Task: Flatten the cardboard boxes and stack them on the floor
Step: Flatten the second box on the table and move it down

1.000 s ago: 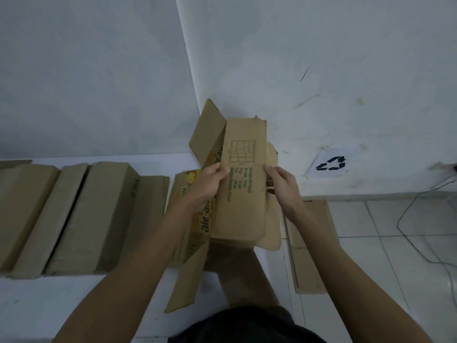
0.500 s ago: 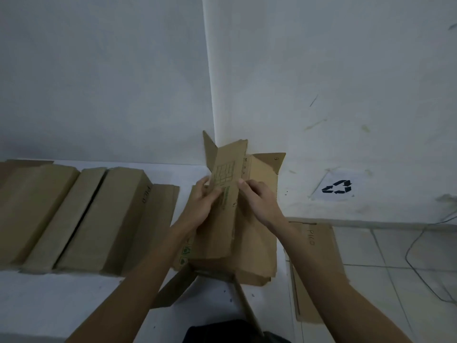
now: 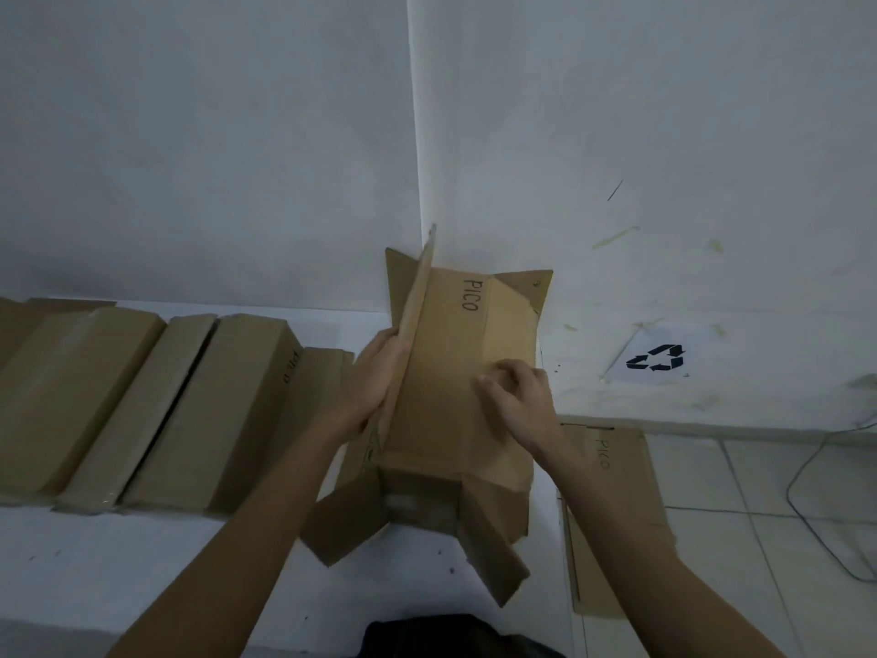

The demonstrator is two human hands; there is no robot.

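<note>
A brown cardboard box marked PICO (image 3: 451,387) lies in front of me on the white ledge, its end flaps splayed open. My left hand (image 3: 379,372) grips the raised left panel edge of that box. My right hand (image 3: 517,396) presses flat on its top face, fingers together. A flattened PICO box (image 3: 617,472) lies on the tiled floor to the right, partly hidden by my right forearm.
Several unflattened brown boxes (image 3: 156,410) lie side by side on the white ledge (image 3: 118,572) at left. A white wall corner stands behind. A recycling symbol sheet (image 3: 657,357) is on the right wall. A black cable (image 3: 807,505) runs across the floor tiles.
The box has been turned so that the PICO face is up and pushed down toward the ledge. My right hand moved onto the top face; my left hand shifted to the left panel edge.
</note>
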